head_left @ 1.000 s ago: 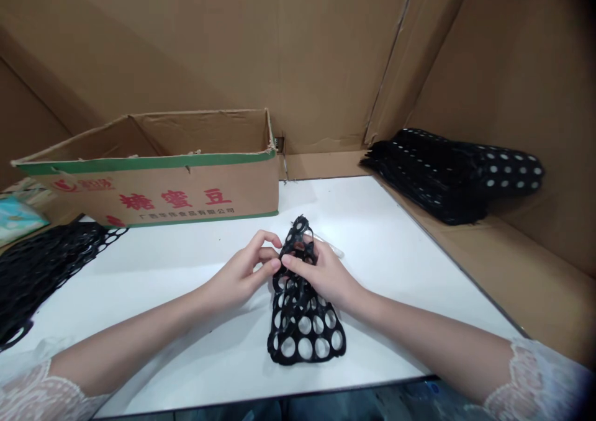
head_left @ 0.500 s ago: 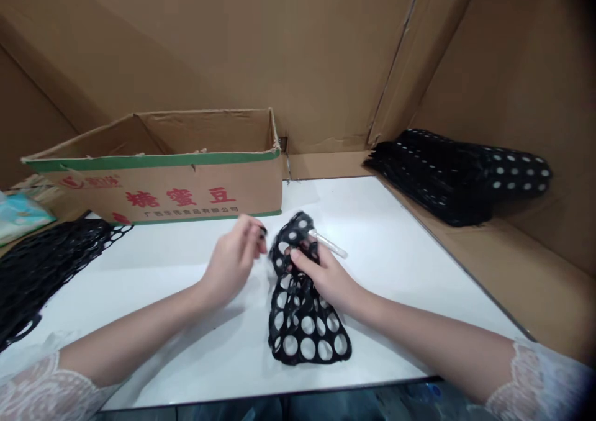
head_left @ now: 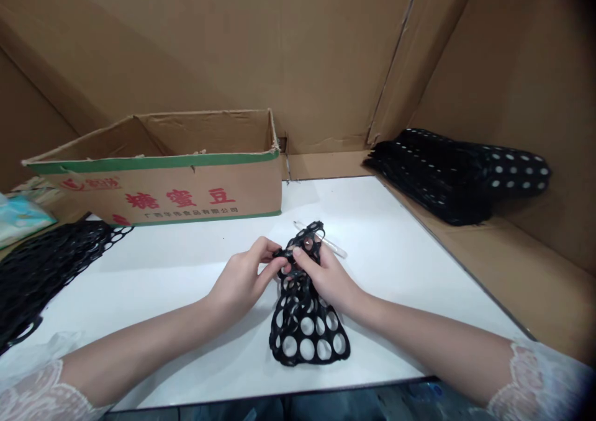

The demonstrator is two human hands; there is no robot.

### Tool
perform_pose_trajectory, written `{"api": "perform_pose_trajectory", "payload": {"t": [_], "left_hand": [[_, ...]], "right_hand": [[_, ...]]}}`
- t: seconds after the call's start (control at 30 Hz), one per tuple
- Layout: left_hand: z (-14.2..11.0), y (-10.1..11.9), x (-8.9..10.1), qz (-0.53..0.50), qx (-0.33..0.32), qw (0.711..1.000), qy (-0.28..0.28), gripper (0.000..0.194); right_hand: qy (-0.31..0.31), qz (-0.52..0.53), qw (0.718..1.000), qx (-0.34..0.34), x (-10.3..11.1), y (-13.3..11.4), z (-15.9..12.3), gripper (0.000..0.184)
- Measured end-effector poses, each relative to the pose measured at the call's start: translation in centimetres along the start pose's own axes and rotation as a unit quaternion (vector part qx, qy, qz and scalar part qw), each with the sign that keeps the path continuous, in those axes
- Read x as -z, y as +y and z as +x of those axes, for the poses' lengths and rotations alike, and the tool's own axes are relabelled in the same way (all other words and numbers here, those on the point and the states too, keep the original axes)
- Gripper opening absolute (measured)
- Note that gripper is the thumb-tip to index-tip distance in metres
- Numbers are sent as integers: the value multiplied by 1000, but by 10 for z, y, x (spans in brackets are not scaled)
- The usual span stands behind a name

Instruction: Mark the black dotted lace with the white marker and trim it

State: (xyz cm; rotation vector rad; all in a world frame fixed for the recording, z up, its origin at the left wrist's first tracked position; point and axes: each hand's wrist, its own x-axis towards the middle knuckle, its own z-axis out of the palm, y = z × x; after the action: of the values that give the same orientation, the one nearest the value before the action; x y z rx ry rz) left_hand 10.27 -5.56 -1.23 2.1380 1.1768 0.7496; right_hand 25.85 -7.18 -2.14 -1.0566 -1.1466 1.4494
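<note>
Clock from mid-view. 9 o'clock, far edge: blue-and-white packet (head_left: 23,219). Between 8 and 9: spread of black holed mesh (head_left: 41,272) on the white table (head_left: 153,253); clear film (head_left: 51,349) at 8. Closer in at 9: open cardboard box (head_left: 158,188), green trim, red characters, inside mostly hidden. Between 7 and 8: left hand (head_left: 239,278), thumb and index pinched together on a black strand (head_left: 282,254); can't tell if it's loose or part of the piece. 6 o'clock: holed black piece (head_left: 307,340), wide end on table toward the person, gathered top up between the hands. 5 o'clock: right hand (head_left: 333,278), thumb in front, clamped on the piece's upper part, other fingers mostly hidden. Between 4 and 5: slim pen (head_left: 334,248) lying just behind the piece. 3 o'clock: folded black stack, white dots (head_left: 447,176), on cardboard against the cardboard wall (head_left: 521,86).
</note>
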Motion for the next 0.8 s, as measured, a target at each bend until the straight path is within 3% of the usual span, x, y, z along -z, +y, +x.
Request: {"api": "perform_pose_trajectory", "payload": {"t": [0.07,0.2,0.33,0.43,0.5,0.6,0.67,0.73,0.8], "left_hand": [[4,4,6,-102,40,993,-39,19],[10,6,13,-262,112,953,-100,22],[12,5,14,-293,179,932,-119,19],[16,3,17,-276,190,937,-93,19],[20,2,24,-241,153,958,-21,21],[28,0,51,-134,67,974,172,21],[38,-3,79,-16,0,951,308,19],[51,-10,110,129,-64,892,427,24],[67,-18,139,245,-88,849,459,29]], "right_hand": [[-6,-18,1000,8,1,1,0,20],[-23,-51,998,1,2,-1,-1,19],[-32,-105,993,32,2,-4,0,21],[-23,-81,996,39,2,-3,0,21],[-1,-53,998,30,2,-3,0,22],[31,-13,999,6,3,-2,0,31],[20,22,999,-21,3,-1,0,36],[-11,55,998,-41,3,0,2,39],[-37,73,996,-41,4,1,3,39]]}}
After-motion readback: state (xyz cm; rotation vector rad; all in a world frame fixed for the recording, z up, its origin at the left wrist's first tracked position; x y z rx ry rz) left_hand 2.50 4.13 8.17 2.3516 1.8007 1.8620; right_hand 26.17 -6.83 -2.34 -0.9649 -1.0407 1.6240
